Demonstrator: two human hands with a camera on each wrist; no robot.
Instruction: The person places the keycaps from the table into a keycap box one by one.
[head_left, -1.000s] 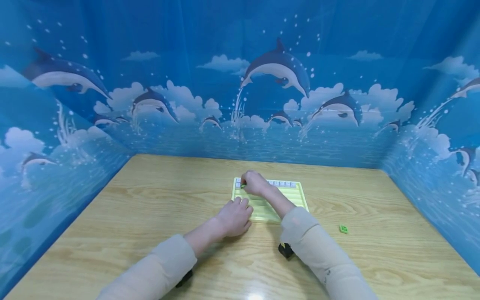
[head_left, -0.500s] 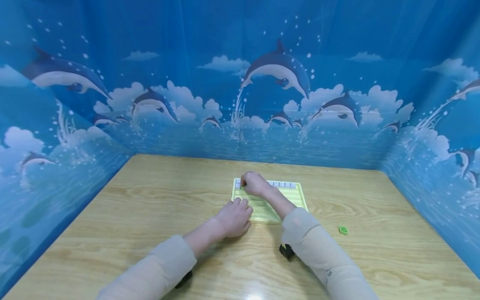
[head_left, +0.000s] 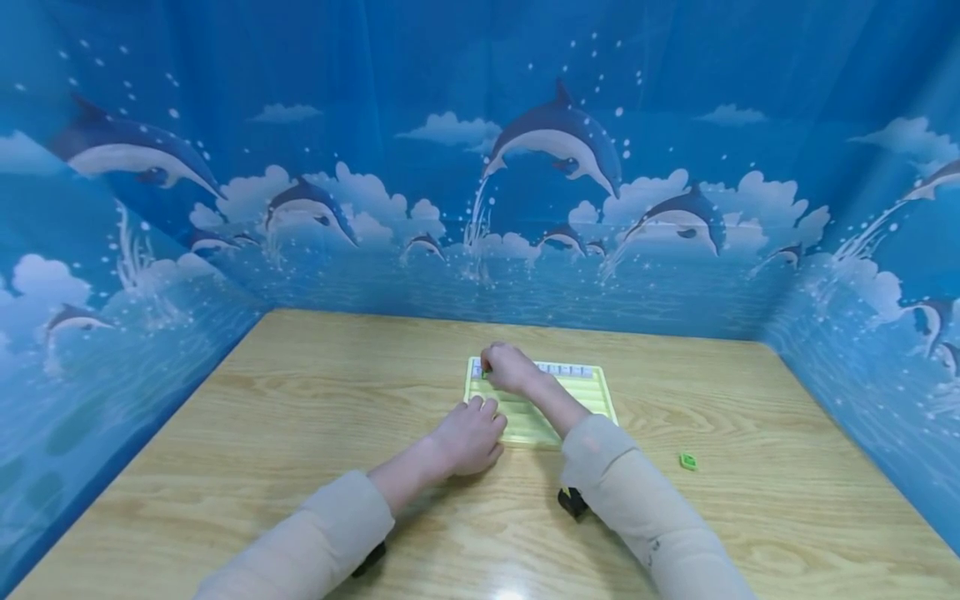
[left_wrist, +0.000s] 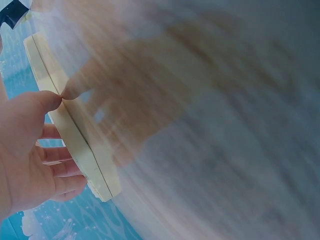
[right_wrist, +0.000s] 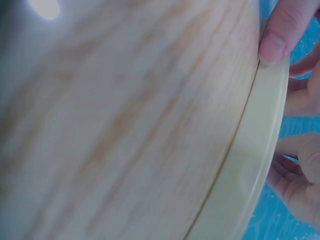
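A pale yellow-green tray [head_left: 527, 425] with ridged rows lies on the table. Along its far row sit several small white tiles [head_left: 576, 370] with marks too small to read. My left hand [head_left: 468, 437] grips the tray's near left corner, thumb [left_wrist: 49, 101] against the front side and fingers over the top. My right hand [head_left: 510, 367] reaches over the tray to its far left end. Its fingertips pinch a small green piece [head_left: 485, 374], mostly hidden by the fingers, among the white tiles there. In the right wrist view the right hand [right_wrist: 298, 175] appears beyond the tray's front edge.
A small green square piece [head_left: 687, 462] lies on the wooden table [head_left: 750, 517] right of the tray. Black wrist mounts show under both sleeves. A blue dolphin-print curtain [head_left: 480, 275] surrounds the table at the back and sides.
The right hand stays at the tray's far left end, its fingertips and the green piece shifting only slightly. The left hand and tray keep their place.
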